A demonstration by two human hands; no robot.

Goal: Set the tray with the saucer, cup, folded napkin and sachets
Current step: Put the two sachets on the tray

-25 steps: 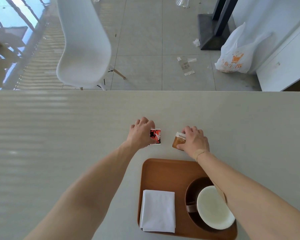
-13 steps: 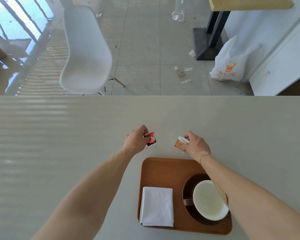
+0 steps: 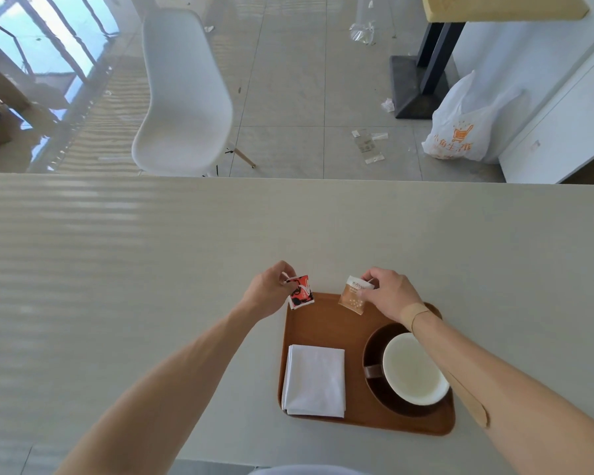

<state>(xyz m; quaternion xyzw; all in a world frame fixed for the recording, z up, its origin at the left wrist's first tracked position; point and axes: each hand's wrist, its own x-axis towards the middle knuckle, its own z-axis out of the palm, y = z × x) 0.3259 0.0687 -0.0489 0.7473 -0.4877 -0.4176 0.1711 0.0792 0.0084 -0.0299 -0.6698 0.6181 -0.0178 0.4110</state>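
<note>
A brown wooden tray (image 3: pixel 323 323) lies on the pale table near its front edge. On its left half rests a folded white napkin (image 3: pixel 314 380). On its right half a dark brown saucer (image 3: pixel 374 347) carries a cup (image 3: pixel 414 368) with a white inside. My left hand (image 3: pixel 268 293) pinches a red and black sachet (image 3: pixel 300 292) over the tray's far left corner. My right hand (image 3: pixel 391 294) pinches a brown and white sachet (image 3: pixel 354 295) over the tray's far edge. Both sachets hang tilted, lifted off the table.
The pale table (image 3: pixel 151 269) stretches wide to the left and right. Beyond its far edge stand a white chair (image 3: pixel 182 97), a black table base (image 3: pixel 415 87) and a white plastic bag (image 3: pixel 460 128) on a littered tiled floor.
Both hands have lifted their sachets off the table and drawn them back toward me, from beyond the tray to over its far edge.
</note>
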